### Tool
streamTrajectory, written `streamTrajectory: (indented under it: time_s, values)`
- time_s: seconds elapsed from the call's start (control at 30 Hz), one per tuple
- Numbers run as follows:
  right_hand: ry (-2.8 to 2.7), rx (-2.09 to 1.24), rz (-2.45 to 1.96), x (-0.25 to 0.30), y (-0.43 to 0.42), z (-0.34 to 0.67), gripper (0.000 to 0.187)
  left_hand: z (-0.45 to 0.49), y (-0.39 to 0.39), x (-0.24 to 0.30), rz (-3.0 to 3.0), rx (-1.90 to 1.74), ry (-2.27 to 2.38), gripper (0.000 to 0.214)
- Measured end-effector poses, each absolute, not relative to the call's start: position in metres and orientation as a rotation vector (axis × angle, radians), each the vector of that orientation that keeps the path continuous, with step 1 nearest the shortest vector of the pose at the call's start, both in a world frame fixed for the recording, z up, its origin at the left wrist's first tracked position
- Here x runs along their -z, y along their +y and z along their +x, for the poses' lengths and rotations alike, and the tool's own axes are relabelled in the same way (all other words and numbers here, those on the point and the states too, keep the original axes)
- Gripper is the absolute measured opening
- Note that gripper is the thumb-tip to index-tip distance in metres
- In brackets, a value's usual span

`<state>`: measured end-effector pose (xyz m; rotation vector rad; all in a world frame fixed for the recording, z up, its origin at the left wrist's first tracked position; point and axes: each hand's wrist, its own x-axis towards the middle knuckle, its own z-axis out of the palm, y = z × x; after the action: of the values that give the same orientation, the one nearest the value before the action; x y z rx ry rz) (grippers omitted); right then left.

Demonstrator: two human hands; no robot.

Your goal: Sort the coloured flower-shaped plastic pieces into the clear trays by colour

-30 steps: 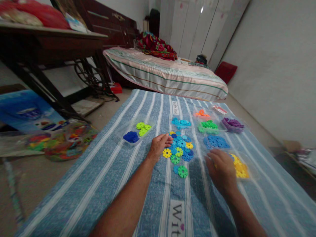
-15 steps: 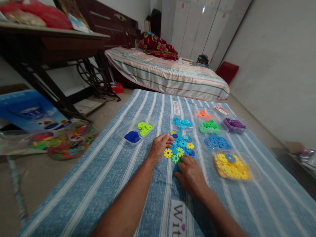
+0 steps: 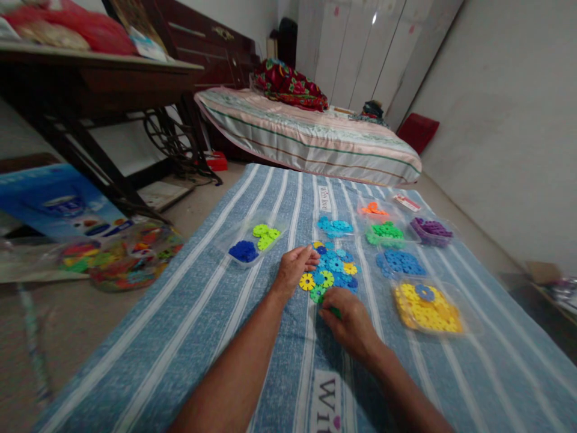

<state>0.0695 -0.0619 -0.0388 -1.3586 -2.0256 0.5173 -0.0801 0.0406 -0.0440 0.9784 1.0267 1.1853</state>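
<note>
A loose pile of flat notched plastic discs (image 3: pixel 336 264), mostly light blue with some yellow, dark blue and green, lies on the striped cloth. My left hand (image 3: pixel 295 270) rests at the pile's left edge, its fingers loosely bent and nothing visible in them. Just below the pile, my right hand (image 3: pixel 347 313) is closed on a green notched disc (image 3: pixel 335 311), which shows partly between thumb and fingers. A yellow disc (image 3: pixel 307 281) and a green disc (image 3: pixel 318 293) lie close to both hands.
Left of the pile, a clear tray (image 3: pixel 262 255) holds dark blue and lime discs. To the right stand containers of light blue, orange, green (image 3: pixel 385 233), purple (image 3: pixel 431 231), blue (image 3: pixel 401 263) and yellow discs (image 3: pixel 426 307). A bed (image 3: pixel 306 135) stands beyond the striped cloth (image 3: pixel 216 307).
My right hand has closed more tightly, and the green disc now shows within its fingers. My left hand has stayed by the pile. The view has shifted slightly.
</note>
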Motion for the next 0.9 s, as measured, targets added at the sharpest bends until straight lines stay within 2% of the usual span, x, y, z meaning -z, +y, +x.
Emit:
streamTrajectory:
  time_s: [0.27, 0.4, 0.57, 0.9]
  values:
    - [-2.028, -0.352, -1.476, 0.025, -0.012, 0.087, 0.012, -0.08, 0.041, 0.043, 0.966, -1.184, 1.039, 0.049]
    - [-2.06, -0.125, -1.565, -0.002, 0.043, 0.097, 0.014, -0.081, 0.041, 0.044, 0.959, -1.187, 1.038, 0.047]
    - [-1.844, 0.137, -1.676, -0.031, 0.095, 0.11, 0.022, -0.082, 0.04, 0.044, 0.963, -1.18, 1.035, 0.046]
    - [-2.001, -0.038, -1.653, 0.02, 0.03, 0.109, 0.026, -0.08, 0.041, 0.043, 0.954, -1.181, 1.037, 0.045]
